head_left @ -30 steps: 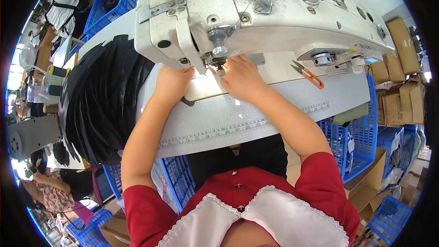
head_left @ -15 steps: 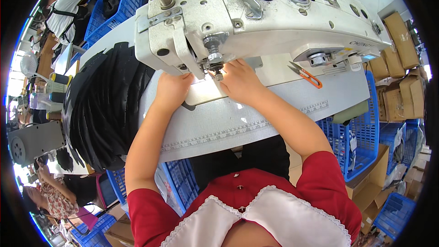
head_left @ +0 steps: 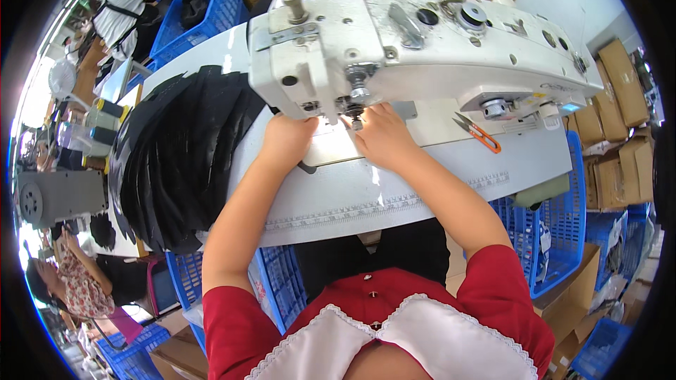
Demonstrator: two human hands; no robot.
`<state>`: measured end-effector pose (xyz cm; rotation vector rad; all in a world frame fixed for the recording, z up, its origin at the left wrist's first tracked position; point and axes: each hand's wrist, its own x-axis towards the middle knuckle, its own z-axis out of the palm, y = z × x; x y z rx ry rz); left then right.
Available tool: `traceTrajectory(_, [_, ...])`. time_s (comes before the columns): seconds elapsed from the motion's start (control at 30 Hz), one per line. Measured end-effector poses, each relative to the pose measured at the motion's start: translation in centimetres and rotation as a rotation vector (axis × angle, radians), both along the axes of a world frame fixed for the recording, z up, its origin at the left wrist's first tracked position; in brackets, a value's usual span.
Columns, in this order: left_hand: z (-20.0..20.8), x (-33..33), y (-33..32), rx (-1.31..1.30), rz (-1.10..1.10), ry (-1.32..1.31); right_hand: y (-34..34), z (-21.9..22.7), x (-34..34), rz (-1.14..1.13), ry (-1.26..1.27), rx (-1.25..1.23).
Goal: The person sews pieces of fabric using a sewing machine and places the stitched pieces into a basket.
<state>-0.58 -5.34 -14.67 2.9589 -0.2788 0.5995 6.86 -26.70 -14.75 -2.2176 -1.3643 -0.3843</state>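
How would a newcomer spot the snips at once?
Find the big white sewing machine on the grey tabletop. In front of its right half, to the right of the person's right hand, the snips lie aslant. Bright orange sets them apart from the white and grey around them.

Premises type: sewing wkshop, factory-floor style. Evidence: indust. sewing machine (head_left: 451,42), white, mounted on pale worktable (head_left: 338,176) w/ ruler scale (head_left: 338,214) marked near front edge. Orange-handled snips (head_left: 484,139) lie under machine arm, R. side. Thick stack of flat black pieces (head_left: 186,155) at L. end of table; mat'l unconfirmed. Grey second machine (head_left: 60,197) at adj. station, far L., w/ thread cones (head_left: 104,135) nearby. Two other persons on L. side: one in white top (head_left: 123,24), one in floral top (head_left: 81,285). Storage: blue plastic crates (head_left: 575,225) both sides of table; cardboard boxes (head_left: 623,84) piled far R.
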Motion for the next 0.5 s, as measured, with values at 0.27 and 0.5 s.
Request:
traceTrajectory(0.27, [-0.3,-4.2,-5.2,0.447,0.409,0.165,-0.1,-1.7,0.2,-0.052,-0.067,-0.153])
traceTrajectory(0.5, [1.9,-18.8,-7.3,-0.045,0.472,-0.017,-0.3,-1.3,0.6,-0.005,0.069,-0.391])
